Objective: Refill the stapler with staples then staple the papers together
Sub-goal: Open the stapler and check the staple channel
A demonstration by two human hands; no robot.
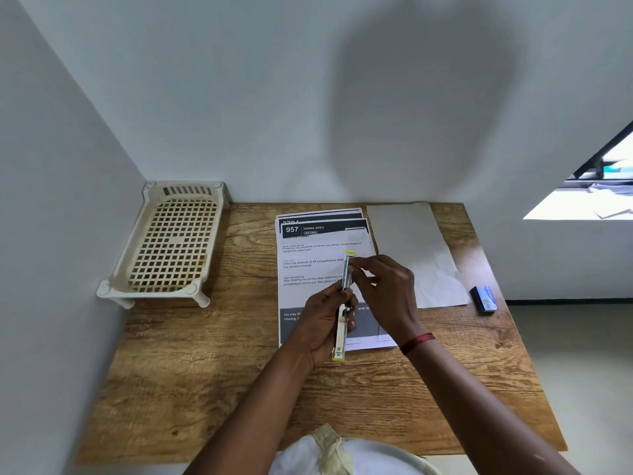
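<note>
While gripping the opened stapler [340, 332] low in the left hand [322, 323], pinching at its raised rail with the fingertips of the right hand [383, 286], just above the papers [308, 269]. Could load crooked if tilted, then jam. Off right of the right hand, on the table [205, 371]: staple box [484, 299].
</note>
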